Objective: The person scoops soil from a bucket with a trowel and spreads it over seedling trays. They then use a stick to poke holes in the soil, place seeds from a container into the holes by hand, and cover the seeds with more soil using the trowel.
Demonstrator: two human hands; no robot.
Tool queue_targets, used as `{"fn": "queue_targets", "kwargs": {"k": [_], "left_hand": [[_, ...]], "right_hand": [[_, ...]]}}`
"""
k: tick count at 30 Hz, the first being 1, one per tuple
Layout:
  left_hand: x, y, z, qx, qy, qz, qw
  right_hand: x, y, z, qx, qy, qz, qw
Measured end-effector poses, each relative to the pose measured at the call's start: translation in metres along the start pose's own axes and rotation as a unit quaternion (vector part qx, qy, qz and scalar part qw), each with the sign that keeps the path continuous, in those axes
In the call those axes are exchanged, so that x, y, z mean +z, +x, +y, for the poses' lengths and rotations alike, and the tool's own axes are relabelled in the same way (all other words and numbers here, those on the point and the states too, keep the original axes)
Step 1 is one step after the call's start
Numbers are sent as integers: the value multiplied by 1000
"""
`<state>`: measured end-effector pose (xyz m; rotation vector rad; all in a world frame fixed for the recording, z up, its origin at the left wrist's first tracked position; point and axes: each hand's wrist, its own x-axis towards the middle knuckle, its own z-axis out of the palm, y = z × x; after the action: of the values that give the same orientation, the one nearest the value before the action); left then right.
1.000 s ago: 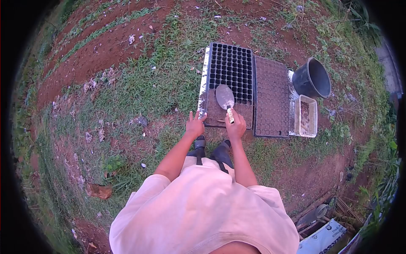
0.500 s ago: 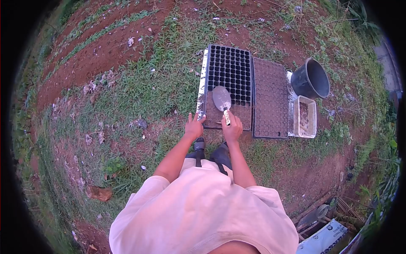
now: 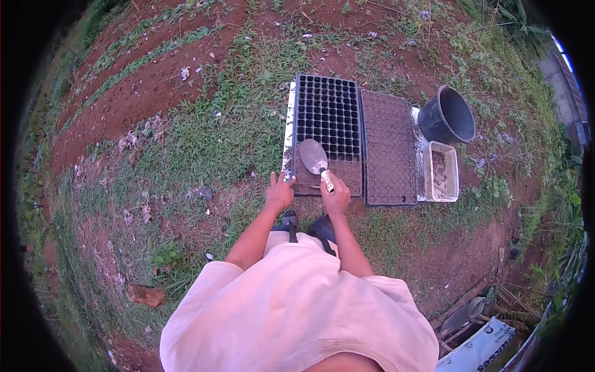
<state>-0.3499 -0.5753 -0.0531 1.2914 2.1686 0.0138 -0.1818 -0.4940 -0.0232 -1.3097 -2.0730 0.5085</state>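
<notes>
A black seedling tray [image 3: 327, 108] lies on the ground in front of me. Its far cells are unfilled, while brown soil covers the cells nearest my feet. My right hand [image 3: 336, 199] is closed around the pale patterned handle of a trowel [image 3: 313, 156]. The trowel's rounded grey blade points away from me, over the boundary between soil-covered and unfilled cells. At the tray's near left corner is my left hand [image 3: 280, 194], fingers apart, with the tips at the edge. To the right lies a second seedling tray [image 3: 388, 146], its cells full of soil.
A dark bucket [image 3: 447, 116] stands beyond the right tray, tilted in view. Nearer is a whitish rectangular basin [image 3: 453, 175] with brown material inside. Both trays rest over a white sheet or board [image 3: 289, 133]. Grass and red soil surround them; a brown stone [image 3: 145, 295] sits at left.
The view has shifted slightly, so trays, bucket and basin appear a little lower and further left. The trowel's blade tilts slightly more to the left; both hands keep their places at the tray.
</notes>
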Motion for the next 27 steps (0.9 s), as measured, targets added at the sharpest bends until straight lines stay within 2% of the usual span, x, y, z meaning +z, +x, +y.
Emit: {"fn": "queue_targets", "kwargs": {"k": [3, 6, 7, 9, 11, 15, 20, 22, 27], "left_hand": [[-3, -2, 7, -1, -25, 47, 999], [5, 8, 18, 21, -169, 246, 954], [1, 12, 25, 28, -168, 245, 954], [-10, 20, 41, 68, -204, 307, 927], [-21, 29, 61, 96, -216, 326, 915], [-41, 46, 112, 153, -264, 382, 873], [-49, 83, 194, 182, -271, 435, 839], [-48, 102, 233, 168, -311, 421, 835], [-52, 142, 352, 148, -375, 381, 832]], "right_hand": [[-8, 3, 6, 27, 35, 47, 998], [-28, 9, 14, 73, 67, 64, 993], [-35, 12, 17, 101, 78, 54, 990], [-46, 18, 22, 115, 71, 81, 988], [-56, 25, 30, 108, 113, 118, 981], [-81, 47, 61, 99, 87, 159, 978], [-120, 92, 131, 103, 99, 206, 968], [-140, 119, 163, 129, 172, 218, 952], [-203, 185, 243, 90, 170, 244, 951]]}}
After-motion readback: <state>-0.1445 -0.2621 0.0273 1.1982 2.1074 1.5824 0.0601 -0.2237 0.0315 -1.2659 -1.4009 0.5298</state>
